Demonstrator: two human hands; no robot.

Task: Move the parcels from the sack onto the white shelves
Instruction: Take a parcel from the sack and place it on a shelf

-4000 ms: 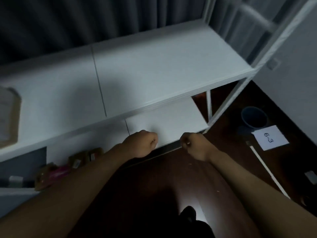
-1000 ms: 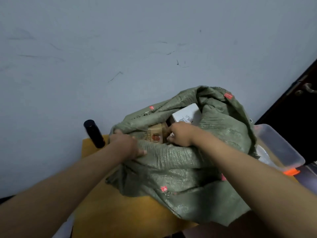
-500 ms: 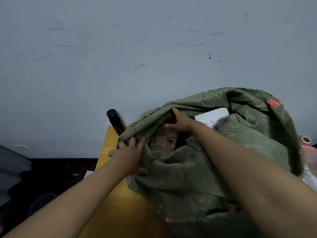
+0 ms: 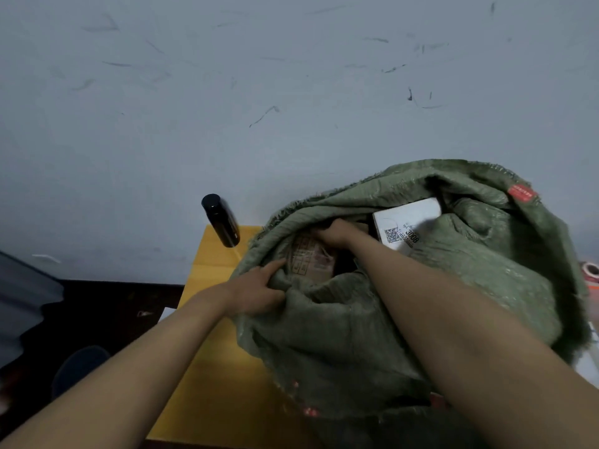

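A green woven sack (image 4: 453,286) lies open on a yellow table (image 4: 214,367) against a pale wall. Inside its mouth sit a brown cardboard parcel (image 4: 311,260) and, further right, a white parcel (image 4: 405,225) with a printed label. My left hand (image 4: 256,290) grips the near left rim of the sack, index finger stretched toward the brown parcel. My right hand (image 4: 337,233) reaches into the sack and its fingers curl over the far top edge of the brown parcel. The shelves are out of view.
A black cylindrical bottle (image 4: 221,220) stands on the table's far left corner, close to the sack. Dark floor (image 4: 97,319) lies left of the table. A roll of tape (image 4: 591,270) peeks in at the right edge.
I turned from the white shelves to the sack. Over the last second my right hand went from the white parcel's edge deeper onto the brown parcel, and my left hand bunched the rim.
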